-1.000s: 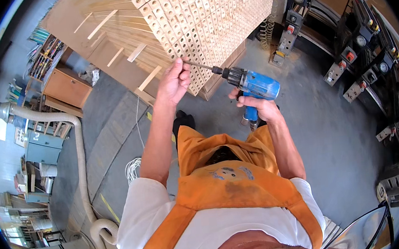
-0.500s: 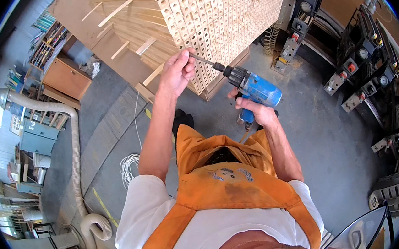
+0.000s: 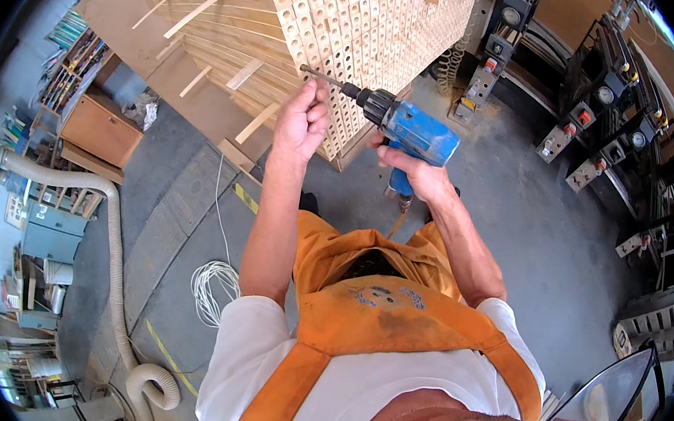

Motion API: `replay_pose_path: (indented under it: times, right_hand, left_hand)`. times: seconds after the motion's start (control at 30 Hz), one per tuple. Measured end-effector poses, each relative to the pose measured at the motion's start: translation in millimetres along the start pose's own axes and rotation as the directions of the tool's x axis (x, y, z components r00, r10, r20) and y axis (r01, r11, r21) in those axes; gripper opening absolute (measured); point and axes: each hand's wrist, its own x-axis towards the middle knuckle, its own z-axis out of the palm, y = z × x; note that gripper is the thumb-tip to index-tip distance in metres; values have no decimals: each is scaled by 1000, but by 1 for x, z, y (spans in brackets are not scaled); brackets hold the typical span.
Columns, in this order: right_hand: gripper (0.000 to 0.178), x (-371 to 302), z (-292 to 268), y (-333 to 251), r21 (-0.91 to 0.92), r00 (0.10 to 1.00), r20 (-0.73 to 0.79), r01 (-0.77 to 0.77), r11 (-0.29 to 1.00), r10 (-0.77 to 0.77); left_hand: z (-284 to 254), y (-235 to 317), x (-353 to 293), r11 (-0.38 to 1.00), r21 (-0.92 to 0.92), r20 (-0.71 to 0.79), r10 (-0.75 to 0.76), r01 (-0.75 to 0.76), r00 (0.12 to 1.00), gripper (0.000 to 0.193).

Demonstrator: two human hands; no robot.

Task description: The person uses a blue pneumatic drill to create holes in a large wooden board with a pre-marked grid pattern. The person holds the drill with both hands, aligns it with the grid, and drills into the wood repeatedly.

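Observation:
In my right hand is a blue pistol-grip power driver with a black nose. My fingers wrap its handle, and a hose runs from the fitting at its foot. A long thin bit points up and left from it, its tip against the near corner edge of a big stack of drilled wooden bars. Closed, with the fingertips right beside the bit near its tip, is my left hand. What those fingers hold, if anything, is hidden. Round holes cover the stack's end face.
Thin wooden strips stick out from the stack's left side. A coiled white cable lies on the floor to my left, beyond it a ribbed hose. Machines with gauges line the right, and a wooden cabinet stands far left.
The driver has moved up and left, bringing the bit's tip past my left fingertips to the stack's edge. My left hand stays near the same corner. The view has shifted slightly.

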Motion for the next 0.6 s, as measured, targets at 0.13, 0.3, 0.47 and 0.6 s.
replay_pose_path:
  times: [0.13, 0.3, 0.47, 0.6]
  right_hand:
    - [26, -1, 3, -9, -95, 1000, -17, 13, 995, -14]
    - [22, -3, 9, -16, -145, 998, -45, 44, 988, -51]
    - [23, -2, 5, -10, -226, 996, -29, 75, 971, -83]
    - [23, 2, 7, -11, -160, 997, -21, 73, 984, -78]
  left_hand:
    - [-43, -44, -21, 985, 48, -201, -152, 165, 968, 17]
    - [-124, -123, -78, 908, -23, -261, -410, 419, 874, 27]
    - [-111, -124, -100, 899, 87, -353, -375, 429, 857, 22]
    - [-105, -97, -93, 883, 234, -303, -332, 407, 893, 31]
